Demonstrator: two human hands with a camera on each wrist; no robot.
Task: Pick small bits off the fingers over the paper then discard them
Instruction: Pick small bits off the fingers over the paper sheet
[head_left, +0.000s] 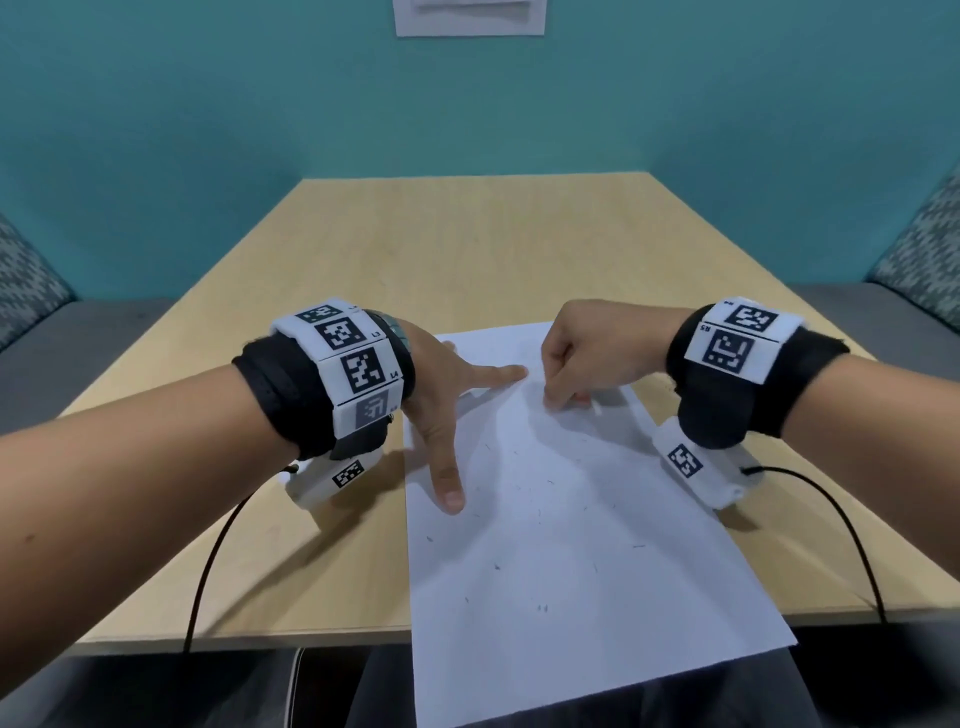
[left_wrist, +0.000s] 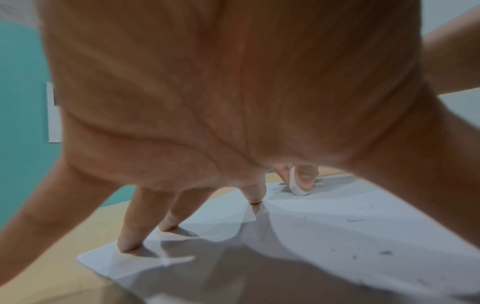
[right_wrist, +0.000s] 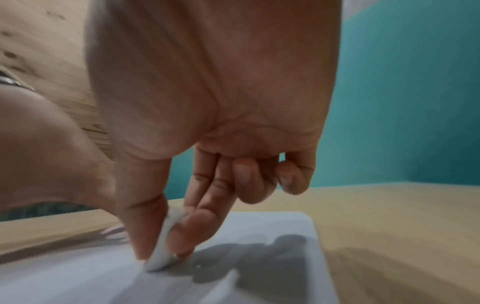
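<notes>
A white sheet of paper (head_left: 571, 545) lies on the wooden table (head_left: 415, 249) and overhangs its near edge. Small dark bits (head_left: 496, 566) are scattered over the sheet, also visible in the left wrist view as dark bits (left_wrist: 354, 220). My left hand (head_left: 483, 431) is spread open, its straight fingertips (left_wrist: 127, 244) pressing the paper's far left corner down. My right hand (head_left: 563, 400) pinches a small white eraser (right_wrist: 166, 230) between thumb and fingers, its lower end touching the paper near the far edge. The same eraser (left_wrist: 298, 185) shows beyond my left fingers.
Grey benches with patterned cushions (head_left: 919, 249) flank the table against a teal wall. A notice (head_left: 467, 15) hangs on the wall. Black cables (head_left: 208, 561) run from both wrist cameras over the table's near edge.
</notes>
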